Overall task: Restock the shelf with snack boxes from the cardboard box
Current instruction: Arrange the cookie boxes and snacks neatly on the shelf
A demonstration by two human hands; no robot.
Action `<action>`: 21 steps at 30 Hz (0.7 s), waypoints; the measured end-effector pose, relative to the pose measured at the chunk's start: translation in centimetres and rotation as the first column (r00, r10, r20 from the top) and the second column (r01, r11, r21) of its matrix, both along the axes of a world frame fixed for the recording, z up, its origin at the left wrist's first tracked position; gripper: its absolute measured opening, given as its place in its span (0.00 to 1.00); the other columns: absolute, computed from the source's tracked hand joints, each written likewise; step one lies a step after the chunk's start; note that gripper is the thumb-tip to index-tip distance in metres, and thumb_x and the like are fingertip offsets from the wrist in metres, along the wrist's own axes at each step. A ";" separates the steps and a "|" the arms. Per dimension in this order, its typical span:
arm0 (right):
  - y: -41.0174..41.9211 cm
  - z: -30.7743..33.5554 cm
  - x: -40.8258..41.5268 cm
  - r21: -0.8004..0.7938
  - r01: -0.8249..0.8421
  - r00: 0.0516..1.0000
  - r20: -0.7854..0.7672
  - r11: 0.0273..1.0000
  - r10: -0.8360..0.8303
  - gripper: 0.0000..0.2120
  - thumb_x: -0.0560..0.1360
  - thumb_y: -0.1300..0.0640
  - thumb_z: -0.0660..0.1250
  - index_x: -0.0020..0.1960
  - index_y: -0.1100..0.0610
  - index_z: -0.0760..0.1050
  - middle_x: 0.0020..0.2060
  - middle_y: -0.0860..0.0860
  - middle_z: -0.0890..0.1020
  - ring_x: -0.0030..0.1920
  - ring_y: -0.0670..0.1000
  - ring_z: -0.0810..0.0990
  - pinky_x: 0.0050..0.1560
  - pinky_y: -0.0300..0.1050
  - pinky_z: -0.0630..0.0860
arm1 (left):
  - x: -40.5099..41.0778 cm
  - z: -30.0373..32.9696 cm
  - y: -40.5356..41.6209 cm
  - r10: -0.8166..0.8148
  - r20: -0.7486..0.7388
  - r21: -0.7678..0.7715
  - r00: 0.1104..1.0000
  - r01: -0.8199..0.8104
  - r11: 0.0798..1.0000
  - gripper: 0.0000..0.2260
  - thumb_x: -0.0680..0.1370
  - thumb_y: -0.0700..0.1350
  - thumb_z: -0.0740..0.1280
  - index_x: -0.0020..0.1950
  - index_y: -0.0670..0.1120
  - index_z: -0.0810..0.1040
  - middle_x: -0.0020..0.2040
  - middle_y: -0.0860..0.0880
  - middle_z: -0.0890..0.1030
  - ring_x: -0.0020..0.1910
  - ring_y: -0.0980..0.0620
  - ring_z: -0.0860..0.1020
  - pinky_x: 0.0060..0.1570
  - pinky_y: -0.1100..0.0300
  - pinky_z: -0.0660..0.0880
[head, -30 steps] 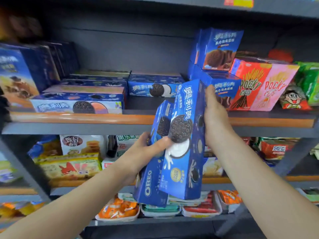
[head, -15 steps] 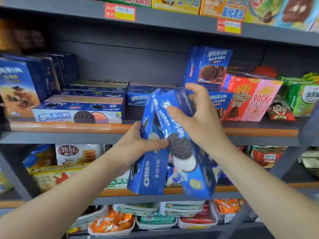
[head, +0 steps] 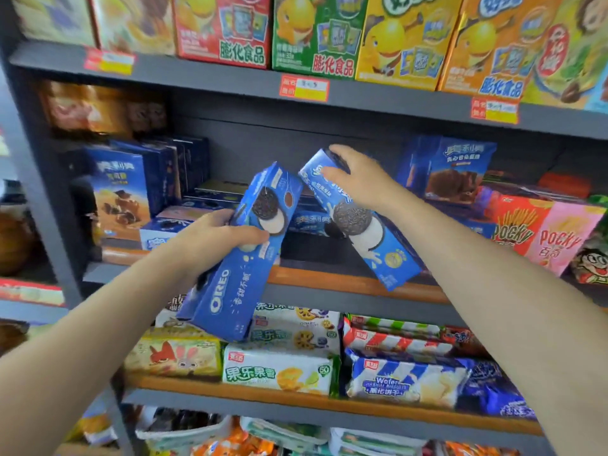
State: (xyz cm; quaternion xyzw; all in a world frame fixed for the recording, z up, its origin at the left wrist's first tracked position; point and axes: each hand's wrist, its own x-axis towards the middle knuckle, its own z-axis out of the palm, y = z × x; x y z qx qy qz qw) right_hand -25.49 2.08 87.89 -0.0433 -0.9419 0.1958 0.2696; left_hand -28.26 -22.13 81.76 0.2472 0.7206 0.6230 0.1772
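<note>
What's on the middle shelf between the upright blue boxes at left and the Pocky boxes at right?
Head view: flat-stacked Oreo boxes, a bare dark gap, then blue chocolate-cookie boxes beside the Pocky boxes.

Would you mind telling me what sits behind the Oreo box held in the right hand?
Behind the tilted Oreo box in the right hand: a flat blue Oreo box on the shelf and the dark back panel. Anything directly behind the held box is covered.

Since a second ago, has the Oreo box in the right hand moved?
Yes. The right hand has carried its Oreo box away from the left hand's box, rightward and up toward the Pocky boxes.
</note>
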 end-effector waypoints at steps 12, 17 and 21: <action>0.8 -3.1 -4.5 0.205 -0.180 0.873 0.484 0.962 0.060 0.27 0.77 0.56 0.63 0.74 0.55 0.59 0.72 0.54 0.63 0.70 0.55 0.64 0.71 0.50 0.59 | -1.3 -0.1 -2.0 -0.041 0.061 -0.020 0.997 0.042 0.999 0.18 0.66 0.49 0.73 0.54 0.51 0.76 0.39 0.48 0.85 0.35 0.50 0.83 0.31 0.60 0.78; 2.6 -6.1 -5.0 0.362 -0.134 0.876 0.478 0.922 -0.060 0.27 0.78 0.55 0.60 0.74 0.57 0.56 0.71 0.58 0.61 0.70 0.59 0.59 0.67 0.52 0.60 | -1.8 -1.0 -1.8 -0.072 0.076 0.013 0.994 0.071 0.997 0.16 0.68 0.49 0.73 0.54 0.52 0.76 0.42 0.49 0.85 0.37 0.50 0.84 0.34 0.59 0.79; 2.9 -7.2 -6.1 0.487 -0.082 0.939 0.330 0.870 -0.096 0.28 0.79 0.53 0.60 0.75 0.55 0.53 0.74 0.54 0.60 0.73 0.56 0.56 0.71 0.53 0.58 | -2.2 -1.2 -1.1 -0.095 0.060 0.009 0.994 0.094 0.996 0.11 0.70 0.47 0.71 0.51 0.56 0.77 0.39 0.51 0.85 0.35 0.52 0.83 0.29 0.62 0.78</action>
